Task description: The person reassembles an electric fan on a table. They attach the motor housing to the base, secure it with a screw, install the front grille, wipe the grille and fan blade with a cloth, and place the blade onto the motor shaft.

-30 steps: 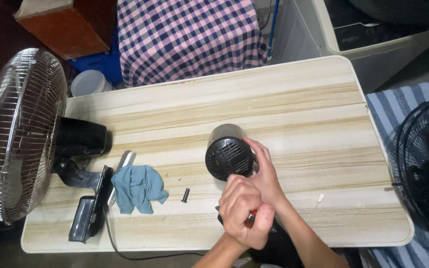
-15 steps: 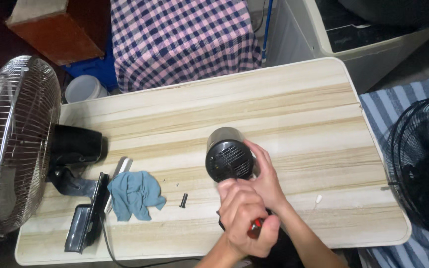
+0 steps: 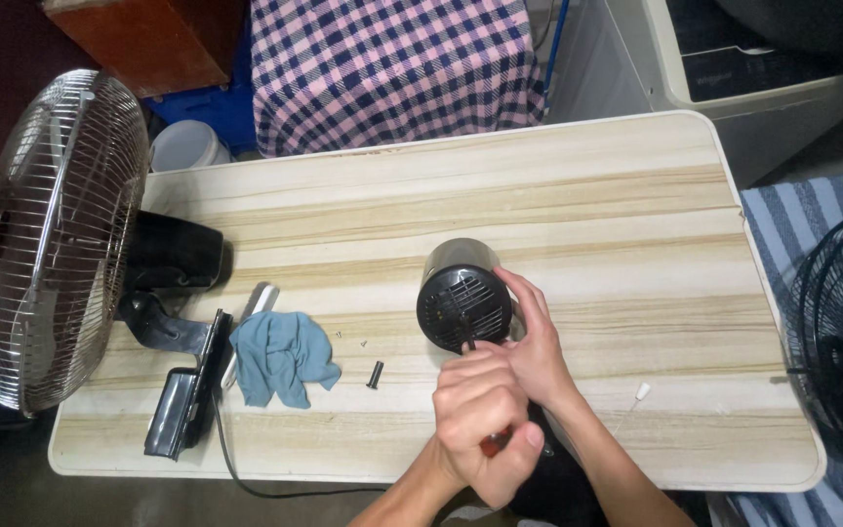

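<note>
Hands point(image 3: 500, 390) on black motor housing point(image 3: 462, 304)

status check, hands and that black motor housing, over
Left hand shut on screwdriver, tip at black motor housing. Right hand steadying housing. Nothing in the way.

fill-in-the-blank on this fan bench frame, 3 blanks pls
1. The left hand grips a screwdriver with a ____ handle.
2. The right hand steadies the black ____ housing on the table.
3. The crumpled cloth beside the small black knob is ____ in colour.

Missing words: red; motor; blue
</note>
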